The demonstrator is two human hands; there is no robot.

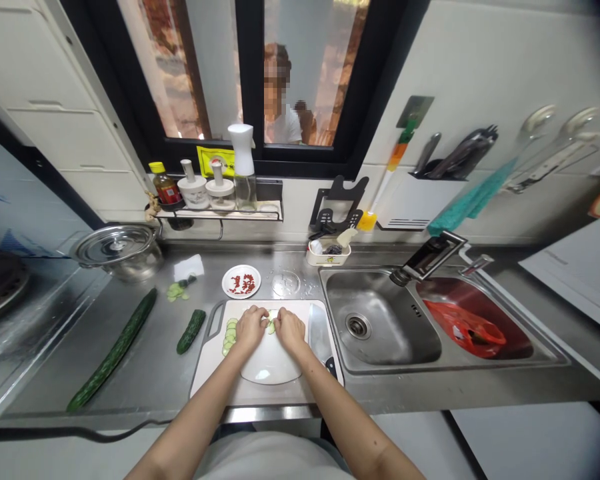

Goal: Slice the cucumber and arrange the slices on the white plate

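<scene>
Both my hands meet over the far part of a white plate [271, 365] that lies on the cutting board [215, 380]. The fingers of my left hand [251, 325] and my right hand [290, 329] are bent in a pinch around small pale green cucumber slices [272, 326]. My fingers partly cover these slices, so their number cannot be made out. Left of the plate, a row of cut cucumber slices [229, 337] overlaps on the board. On the board's right side rests a kitchen knife [320, 333], blade pointing away from me, beside my right hand.
A small dish of chopped red pieces [241, 282] stands behind the board. To the left lie a long cucumber [117, 350], a shorter cucumber piece [191, 331] and cucumber scraps [177, 292], near a lidded pot [125, 252]. A double sink [380, 320] borders the board's right. A person appears in the window.
</scene>
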